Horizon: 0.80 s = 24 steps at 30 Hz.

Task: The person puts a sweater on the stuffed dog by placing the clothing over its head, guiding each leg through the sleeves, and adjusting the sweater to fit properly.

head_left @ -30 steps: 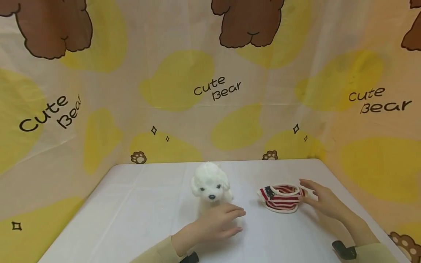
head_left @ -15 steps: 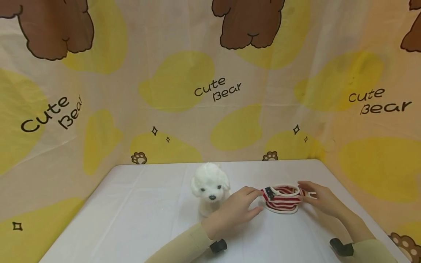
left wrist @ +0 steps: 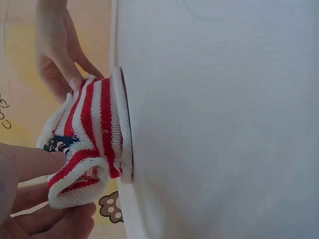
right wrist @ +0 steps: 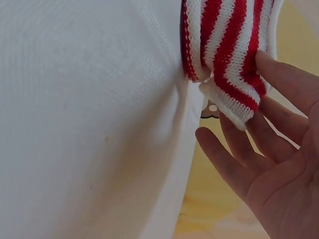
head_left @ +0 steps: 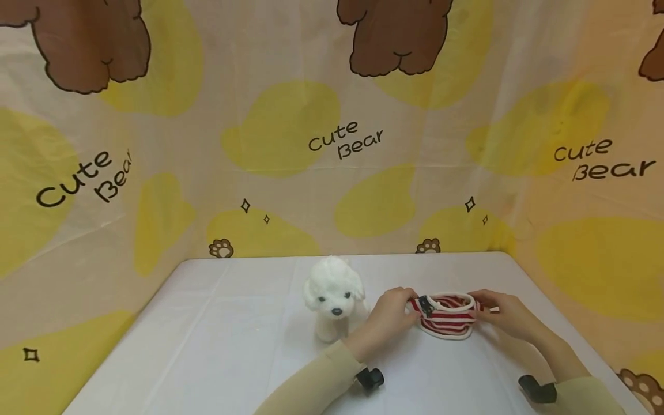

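Observation:
A small red-and-white striped knit sweater (head_left: 448, 317) rests on the white table, its round neck opening facing up. My left hand (head_left: 386, 317) pinches the sleeve on its left side; in the left wrist view the thumb lies beside a dark blue patch (left wrist: 64, 143), with fingers behind the white cuff. On the opposite side, my right hand (head_left: 510, 316) holds the other sleeve (right wrist: 244, 84) between thumb and fingers, the little finger standing off the knit. A white plush dog (head_left: 332, 282) stands upright left of the sweater, its lower side partly behind my left forearm.
The white table (head_left: 218, 334) reaches back to a patterned cloth wall (head_left: 280, 132) with brown bears and yellow patches, which also closes both sides. A black wrist strap mount (head_left: 370, 380) sits under my left wrist, another (head_left: 538, 390) at my right.
My left hand has moved right, from in front of the plush dog to the sweater's left sleeve, and now pinches it. My right hand has stayed at the right sleeve, its fingers drawn closer together.

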{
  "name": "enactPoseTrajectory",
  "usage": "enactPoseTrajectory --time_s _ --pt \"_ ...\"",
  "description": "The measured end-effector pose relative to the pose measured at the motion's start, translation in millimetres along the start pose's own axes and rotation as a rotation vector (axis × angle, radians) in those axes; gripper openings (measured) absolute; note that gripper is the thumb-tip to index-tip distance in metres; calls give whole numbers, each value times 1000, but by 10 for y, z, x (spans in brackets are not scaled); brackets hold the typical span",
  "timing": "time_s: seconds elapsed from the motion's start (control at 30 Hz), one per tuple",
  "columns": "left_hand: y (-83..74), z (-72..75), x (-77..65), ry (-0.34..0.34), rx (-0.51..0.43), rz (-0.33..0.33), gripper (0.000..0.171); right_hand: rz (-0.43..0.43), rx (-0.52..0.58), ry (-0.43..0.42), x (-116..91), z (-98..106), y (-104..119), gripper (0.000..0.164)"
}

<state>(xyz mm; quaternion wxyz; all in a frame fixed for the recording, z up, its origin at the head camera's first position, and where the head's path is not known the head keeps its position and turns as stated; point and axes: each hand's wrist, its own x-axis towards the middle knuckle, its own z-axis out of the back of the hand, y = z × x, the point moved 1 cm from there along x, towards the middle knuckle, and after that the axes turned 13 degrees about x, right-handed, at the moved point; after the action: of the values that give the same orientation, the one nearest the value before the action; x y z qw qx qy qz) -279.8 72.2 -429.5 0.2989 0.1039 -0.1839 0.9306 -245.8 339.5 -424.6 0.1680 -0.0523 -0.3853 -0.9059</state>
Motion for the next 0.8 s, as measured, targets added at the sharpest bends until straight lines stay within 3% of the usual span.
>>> enactPoseTrajectory --time_s 0.17,0.4,0.6,0.8 --pt "48 -58 41 0 -141 70 8 -3 23 14 -1 9 -2 39" --pt "59 -30 20 -54 -152 73 5 9 44 15 -23 31 27 34" --pt "-12 124 -32 -118 -141 34 5 64 16 -46 -61 99 134 28" --pt "-125 383 -107 -260 -124 -34 6 127 69 -92 -93 215 291 23"
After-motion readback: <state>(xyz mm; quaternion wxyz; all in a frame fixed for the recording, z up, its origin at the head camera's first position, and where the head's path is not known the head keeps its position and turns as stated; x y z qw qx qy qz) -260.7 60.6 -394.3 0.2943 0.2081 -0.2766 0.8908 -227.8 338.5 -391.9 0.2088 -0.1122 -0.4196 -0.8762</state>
